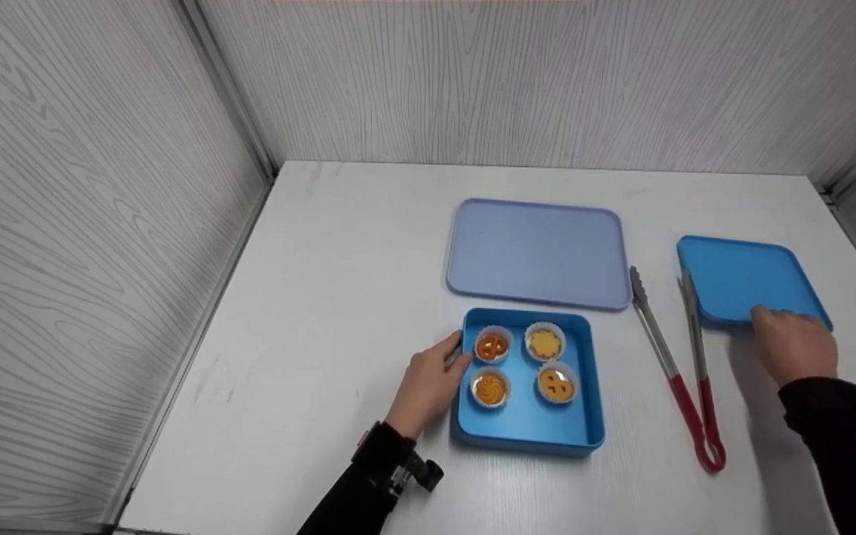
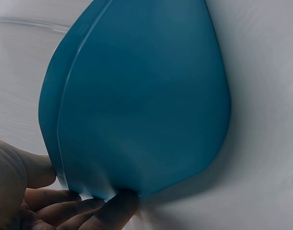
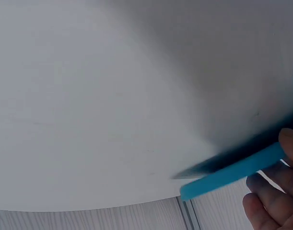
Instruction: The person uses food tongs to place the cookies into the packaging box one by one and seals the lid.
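My left hand (image 1: 432,386) holds the left wall of a square blue box (image 1: 524,443), its thumb at the rim and its fingers along the outside. In the left wrist view, the fingertips (image 2: 122,203) lie against the box wall (image 2: 146,105). Inside the box stand several white paper cups with cookies, among them a pretzel shape (image 1: 492,345) and a swirled one (image 1: 490,388). Over on the right, my right hand (image 1: 796,345) pinches the near edge of a flat blue lid (image 1: 751,276). The right wrist view shows the thumb and fingers on either side of the lid's edge (image 3: 232,173).
Metal tongs with red handles (image 1: 685,405) lie spread between the box and the lid, the tip of one arm overlapping the lid's left edge. A lavender tray (image 1: 539,253) lies behind the box. Wood-grain panels (image 1: 472,82) wall in the white table (image 1: 324,297).
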Demonstrator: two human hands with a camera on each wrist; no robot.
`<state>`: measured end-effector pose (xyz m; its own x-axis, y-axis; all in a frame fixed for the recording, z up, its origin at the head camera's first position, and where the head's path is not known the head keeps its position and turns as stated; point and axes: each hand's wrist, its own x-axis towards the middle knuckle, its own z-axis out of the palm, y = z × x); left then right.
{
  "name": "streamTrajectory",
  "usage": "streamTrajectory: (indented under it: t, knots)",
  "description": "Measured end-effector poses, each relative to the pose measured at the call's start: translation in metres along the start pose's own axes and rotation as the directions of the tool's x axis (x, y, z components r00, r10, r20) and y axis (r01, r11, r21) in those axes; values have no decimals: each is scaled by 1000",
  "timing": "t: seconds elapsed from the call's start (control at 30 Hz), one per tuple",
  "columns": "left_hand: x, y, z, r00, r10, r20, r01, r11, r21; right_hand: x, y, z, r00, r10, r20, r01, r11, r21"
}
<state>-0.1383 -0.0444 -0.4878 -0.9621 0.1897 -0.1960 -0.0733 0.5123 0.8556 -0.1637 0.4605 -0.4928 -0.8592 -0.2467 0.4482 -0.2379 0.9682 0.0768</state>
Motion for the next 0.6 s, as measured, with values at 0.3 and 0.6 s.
streamTrajectory:
  t: [0.3,0.6]
  knots:
    - [0,-1,-2,998,65,-19,-65,997,46,10,0,-18,988,82,-130,-92,993,-73]
    - [1,-1,-1,1000,25,-8,-24,999,21,18,-3,-37,974,129,-188,-149,984,-96]
